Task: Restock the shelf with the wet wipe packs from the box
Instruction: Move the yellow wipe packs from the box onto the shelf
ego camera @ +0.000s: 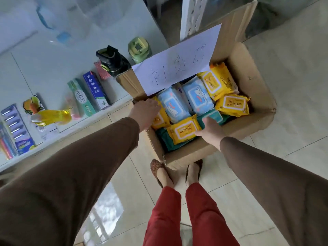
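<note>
My right hand grips a yellow pack lying in the box on the floor. My left hand rests flat on another pack, grasp unclear. Beyond: shelf.

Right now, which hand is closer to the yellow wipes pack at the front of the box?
The right hand. It touches the front yellow pack's right edge. The left hand rests farther left, on another yellow pack by the box wall.
</note>
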